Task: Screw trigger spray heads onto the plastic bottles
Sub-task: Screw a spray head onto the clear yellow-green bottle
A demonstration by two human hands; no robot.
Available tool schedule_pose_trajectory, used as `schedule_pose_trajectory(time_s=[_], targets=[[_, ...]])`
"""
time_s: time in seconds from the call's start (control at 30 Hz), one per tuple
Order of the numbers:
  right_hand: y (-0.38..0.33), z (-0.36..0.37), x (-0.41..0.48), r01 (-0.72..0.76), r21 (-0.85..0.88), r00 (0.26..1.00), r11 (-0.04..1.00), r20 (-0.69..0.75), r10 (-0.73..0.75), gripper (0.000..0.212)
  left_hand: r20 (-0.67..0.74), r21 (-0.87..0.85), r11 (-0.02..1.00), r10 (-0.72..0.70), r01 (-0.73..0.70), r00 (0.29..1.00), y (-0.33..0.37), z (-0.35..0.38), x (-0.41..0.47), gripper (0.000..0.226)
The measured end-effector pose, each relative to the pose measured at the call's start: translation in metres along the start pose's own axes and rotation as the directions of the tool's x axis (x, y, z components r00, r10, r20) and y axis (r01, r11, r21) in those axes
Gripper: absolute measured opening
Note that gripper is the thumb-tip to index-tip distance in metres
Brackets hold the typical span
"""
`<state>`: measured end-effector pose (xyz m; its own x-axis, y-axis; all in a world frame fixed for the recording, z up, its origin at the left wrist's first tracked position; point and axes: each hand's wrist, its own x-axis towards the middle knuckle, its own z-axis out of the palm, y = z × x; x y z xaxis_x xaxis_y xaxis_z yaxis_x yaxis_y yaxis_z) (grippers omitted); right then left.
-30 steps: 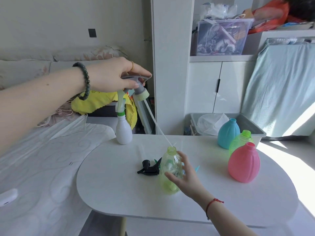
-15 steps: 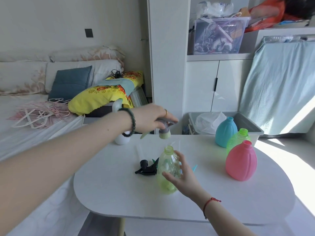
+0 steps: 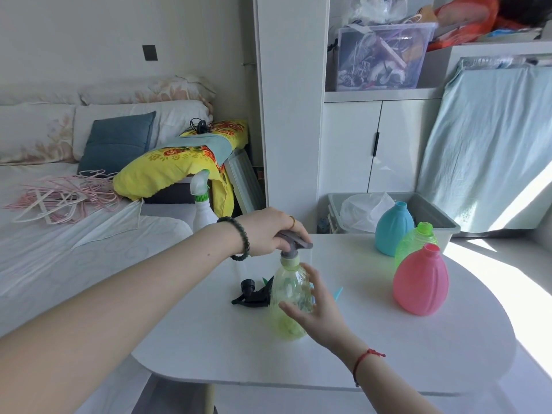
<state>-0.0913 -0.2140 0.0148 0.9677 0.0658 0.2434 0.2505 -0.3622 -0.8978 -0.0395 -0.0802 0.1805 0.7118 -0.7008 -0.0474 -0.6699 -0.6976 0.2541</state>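
A clear yellow-green bottle [image 3: 287,297] stands in the middle of the white table [image 3: 373,348]. My right hand [image 3: 316,312] wraps around its right side and holds it upright. My left hand [image 3: 268,233] grips a grey trigger spray head [image 3: 294,242] whose pale green collar sits on the bottle's neck. A black spray head [image 3: 252,294] lies on the table just left of the bottle. A pink bottle [image 3: 420,282], a green bottle [image 3: 413,243] and a blue bottle [image 3: 392,230], all without heads, stand at the right rear.
A white bottle with a white-green spray head [image 3: 203,204] stands at the table's far left edge. Behind the table is a grey bin [image 3: 433,216] with a plastic bag. A bed [image 3: 59,249] lies to the left and a white cabinet [image 3: 373,144] at the back.
My left hand has brought the grey spray head down from high above the table, its tube going into the yellow-green bottle, until the collar rests on the neck. My right hand stays on the bottle.
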Motion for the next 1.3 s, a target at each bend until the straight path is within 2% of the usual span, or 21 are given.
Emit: schedule_pose_trajectory(time_s=[0.33, 0.47, 0.57, 0.8, 0.9, 1.0, 1.2, 1.3], targets=[[-0.011, -0.01, 0.008, 0.0, 0.026, 1.0, 1.0, 0.013, 0.0, 0.068, -0.021, 0.013, 1.0, -0.005, 0.005, 1.0, -0.002, 0.008, 0.0, 0.041], [-0.034, -0.014, 0.021, 0.059, 0.167, 0.998, 0.984, -0.018, -0.057, 0.031, -0.021, -0.008, 1.0, 0.004, -0.004, 1.0, -0.003, 0.008, 0.0, 0.042], [-0.04, -0.01, 0.026, 0.098, 0.204, 0.995, 0.974, -0.048, -0.09, 0.021, -0.005, -0.018, 1.0, -0.001, 0.001, 1.0, -0.004, 0.008, 0.001, 0.043], [-0.039, -0.002, 0.029, 0.088, 0.225, 0.981, 0.97, -0.191, -0.045, 0.028, -0.006, -0.067, 0.998, -0.013, 0.012, 1.0, -0.005, 0.009, 0.003, 0.044], [-0.039, 0.0, 0.028, 0.076, 0.23, 0.988, 0.97, -0.147, -0.042, 0.03, -0.006, -0.067, 0.998, -0.011, 0.01, 1.0, -0.006, 0.009, 0.003, 0.043], [-0.04, -0.004, 0.026, 0.099, 0.239, 0.994, 0.966, -0.07, -0.084, 0.021, -0.003, -0.032, 0.999, -0.005, 0.005, 1.0, -0.005, 0.008, 0.004, 0.043], [-0.044, 0.002, 0.032, 0.093, 0.181, 0.976, 0.979, -0.211, -0.054, 0.029, -0.009, -0.067, 0.998, -0.012, 0.011, 1.0, -0.005, 0.008, 0.002, 0.043], [-0.043, 0.001, 0.029, 0.091, 0.199, 0.984, 0.976, -0.172, -0.057, 0.031, 0.001, -0.071, 0.997, -0.012, 0.012, 1.0, -0.005, 0.008, 0.002, 0.042]])
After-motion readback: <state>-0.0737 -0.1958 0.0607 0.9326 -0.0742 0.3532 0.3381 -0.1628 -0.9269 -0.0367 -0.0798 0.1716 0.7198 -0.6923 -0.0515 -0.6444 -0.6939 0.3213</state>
